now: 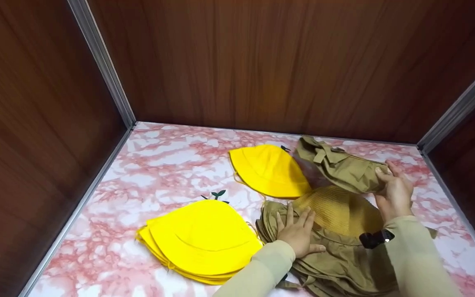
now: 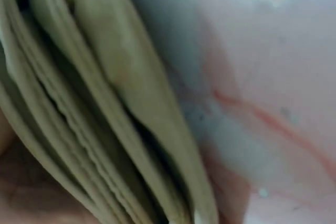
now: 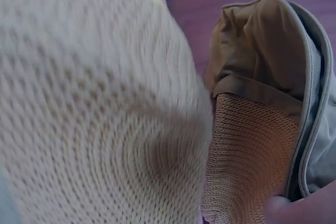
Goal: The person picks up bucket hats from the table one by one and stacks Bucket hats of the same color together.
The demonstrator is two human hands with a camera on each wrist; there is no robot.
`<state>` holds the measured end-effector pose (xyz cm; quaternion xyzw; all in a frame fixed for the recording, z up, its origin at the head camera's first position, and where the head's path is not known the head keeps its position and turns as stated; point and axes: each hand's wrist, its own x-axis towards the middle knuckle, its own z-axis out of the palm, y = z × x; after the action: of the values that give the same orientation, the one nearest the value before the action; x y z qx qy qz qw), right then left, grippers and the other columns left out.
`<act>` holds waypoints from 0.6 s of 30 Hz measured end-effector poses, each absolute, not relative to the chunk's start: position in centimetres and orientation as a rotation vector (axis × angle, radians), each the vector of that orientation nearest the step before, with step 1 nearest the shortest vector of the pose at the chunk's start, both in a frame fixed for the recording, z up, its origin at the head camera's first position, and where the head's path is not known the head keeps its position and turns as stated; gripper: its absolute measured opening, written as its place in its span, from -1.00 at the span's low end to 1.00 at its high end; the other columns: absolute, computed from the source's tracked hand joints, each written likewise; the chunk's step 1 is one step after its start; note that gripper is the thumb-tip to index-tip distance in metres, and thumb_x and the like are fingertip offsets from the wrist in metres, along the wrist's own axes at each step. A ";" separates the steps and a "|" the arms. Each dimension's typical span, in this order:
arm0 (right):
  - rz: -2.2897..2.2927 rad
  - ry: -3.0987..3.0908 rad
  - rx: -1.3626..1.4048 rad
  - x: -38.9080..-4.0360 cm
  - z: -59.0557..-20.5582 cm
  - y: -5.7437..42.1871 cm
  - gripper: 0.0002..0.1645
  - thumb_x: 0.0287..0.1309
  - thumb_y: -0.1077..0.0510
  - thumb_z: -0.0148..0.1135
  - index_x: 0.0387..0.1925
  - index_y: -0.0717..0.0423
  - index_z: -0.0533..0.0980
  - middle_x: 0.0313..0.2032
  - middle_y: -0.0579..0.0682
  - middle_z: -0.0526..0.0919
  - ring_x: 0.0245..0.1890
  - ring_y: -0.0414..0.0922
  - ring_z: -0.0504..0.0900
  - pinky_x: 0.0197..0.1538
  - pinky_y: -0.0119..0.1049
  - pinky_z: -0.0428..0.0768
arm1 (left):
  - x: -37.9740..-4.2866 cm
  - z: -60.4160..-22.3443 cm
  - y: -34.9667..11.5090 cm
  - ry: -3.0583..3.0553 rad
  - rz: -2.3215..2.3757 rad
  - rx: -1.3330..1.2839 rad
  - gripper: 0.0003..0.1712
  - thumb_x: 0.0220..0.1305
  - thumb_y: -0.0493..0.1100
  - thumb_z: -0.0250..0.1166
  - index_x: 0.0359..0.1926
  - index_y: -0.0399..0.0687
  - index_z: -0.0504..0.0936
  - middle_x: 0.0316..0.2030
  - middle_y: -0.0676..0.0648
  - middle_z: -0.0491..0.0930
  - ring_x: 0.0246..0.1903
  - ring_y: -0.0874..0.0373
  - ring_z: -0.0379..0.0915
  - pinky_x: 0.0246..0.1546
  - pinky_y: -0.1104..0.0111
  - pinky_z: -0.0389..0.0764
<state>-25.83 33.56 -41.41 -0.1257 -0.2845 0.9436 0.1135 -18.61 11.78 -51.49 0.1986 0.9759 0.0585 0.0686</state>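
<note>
My right hand (image 1: 397,192) grips a folded khaki sun hat (image 1: 344,167) by its right end, thumb and fingers on the brim, raised over the back of the stack. In the right wrist view the held hat (image 3: 257,140) shows a woven crown and a cloth brim, with a fingertip at its lower edge. My left hand (image 1: 297,233) rests with fingers spread on a stack of khaki sun hats (image 1: 344,264), whose top one has a tan woven crown (image 1: 344,210). Layered khaki brims (image 2: 100,93) fill the left side of the left wrist view.
A stack of yellow bucket hats (image 1: 204,239) with green sprouts on top lies left of the khaki stack. One single yellow hat (image 1: 268,171) lies behind it. Brown wood-grain panels (image 1: 262,62) wall in the pink-and-white marbled table (image 1: 114,214) on three sides.
</note>
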 end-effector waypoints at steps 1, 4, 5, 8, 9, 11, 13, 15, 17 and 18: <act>2.776 -0.834 -0.339 -25.6 -41.3 33.3 -0.49 0.03 0.63 0.01 -0.01 0.21 0.42 -0.17 0.06 0.48 -0.35 -0.08 0.61 -0.25 -0.27 0.64 | -18.6 -51.5 11.8 2.942 0.179 0.597 0.08 -0.04 0.60 -0.11 0.44 0.27 -0.13 0.44 0.17 -0.17 0.40 -0.18 -0.34 0.26 -0.20 -0.04; 2.791 -0.837 -0.246 -24.9 -41.2 32.6 -0.55 0.04 0.64 -0.02 -0.07 0.24 0.42 -0.23 0.09 0.49 -0.39 -0.07 0.59 -0.27 -0.26 0.64 | -18.6 -51.5 11.8 2.946 0.198 0.603 0.08 -0.04 0.60 -0.09 0.44 0.26 -0.10 0.44 0.16 -0.19 0.40 -0.19 -0.34 0.25 -0.21 -0.03; 2.792 -0.838 -0.227 -24.7 -41.2 32.4 -0.55 0.03 0.64 -0.01 -0.08 0.25 0.43 -0.26 0.10 0.50 -0.41 -0.07 0.59 -0.29 -0.26 0.64 | -18.6 -51.4 11.8 2.942 0.216 0.605 0.08 -0.04 0.60 -0.08 0.44 0.26 -0.10 0.44 0.16 -0.19 0.40 -0.19 -0.34 0.25 -0.22 -0.04; 2.798 -0.848 -0.175 -23.9 -41.1 31.9 -0.53 0.00 0.65 0.03 -0.05 0.25 0.43 -0.35 0.10 0.52 -0.46 -0.08 0.58 -0.36 -0.30 0.63 | -18.8 -50.8 11.8 2.916 0.325 0.613 0.11 -0.02 0.57 -0.01 0.45 0.22 -0.12 0.45 0.14 -0.22 0.40 -0.22 -0.35 0.24 -0.24 -0.06; 2.805 -0.849 -0.160 -23.6 -41.0 31.8 -0.51 0.00 0.64 0.04 -0.04 0.25 0.43 -0.37 0.10 0.53 -0.47 -0.08 0.58 -0.39 -0.30 0.62 | -18.9 -50.4 11.7 2.893 0.405 0.607 0.12 -0.02 0.55 0.04 0.45 0.20 -0.13 0.45 0.13 -0.23 0.40 -0.22 -0.35 0.24 -0.24 -0.07; 2.829 -0.837 -0.134 -23.0 -41.0 31.5 -0.49 -0.01 0.64 0.04 -0.02 0.24 0.43 -0.39 0.09 0.54 -0.50 -0.09 0.57 -0.45 -0.31 0.60 | -19.2 -49.5 11.6 2.803 0.675 0.572 0.16 -0.05 0.46 0.20 0.45 0.15 -0.11 0.44 0.09 -0.16 0.40 -0.15 -0.26 0.28 -0.18 -0.05; 2.847 -0.845 -0.104 -22.4 -41.0 31.3 -0.49 0.01 0.64 0.04 0.00 0.23 0.42 -0.39 0.10 0.55 -0.52 -0.08 0.57 -0.50 -0.32 0.57 | -19.5 -48.4 11.4 2.627 1.004 0.480 0.20 -0.11 0.37 0.33 0.44 0.08 -0.07 0.43 0.01 -0.06 0.39 -0.09 -0.14 0.30 -0.09 0.02; 2.859 -0.863 -0.076 -21.9 -41.1 31.1 -0.48 0.03 0.63 0.02 0.01 0.22 0.40 -0.38 0.10 0.55 -0.52 -0.09 0.57 -0.51 -0.33 0.55 | -20.0 -47.3 11.1 2.391 1.368 0.319 0.26 -0.19 0.27 0.44 0.43 -0.02 -0.04 0.41 -0.08 0.00 0.37 -0.06 -0.05 0.30 -0.02 0.07; 2.863 -0.885 -0.046 -21.5 -41.2 30.9 -0.49 0.05 0.62 0.01 0.03 0.21 0.39 -0.37 0.11 0.55 -0.52 -0.09 0.57 -0.52 -0.36 0.54 | -20.6 -46.4 10.8 2.140 1.731 0.154 0.24 -0.21 0.11 0.51 0.41 -0.13 0.00 0.38 -0.17 0.05 0.34 -0.06 0.01 0.30 0.03 0.11; 2.865 -0.896 -0.030 -21.2 -41.2 30.9 -0.49 0.06 0.61 0.00 0.03 0.20 0.39 -0.36 0.11 0.55 -0.52 -0.10 0.57 -0.52 -0.37 0.53 | -20.9 -46.0 10.6 1.998 1.906 0.084 0.21 -0.19 0.02 0.51 0.40 -0.18 0.00 0.38 -0.21 0.04 0.33 -0.07 0.03 0.31 0.04 0.11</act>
<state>-21.21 30.86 -41.23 -0.0100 -0.2978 0.9520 0.0699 -20.88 10.58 -45.99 0.0297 0.7103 0.6776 0.1881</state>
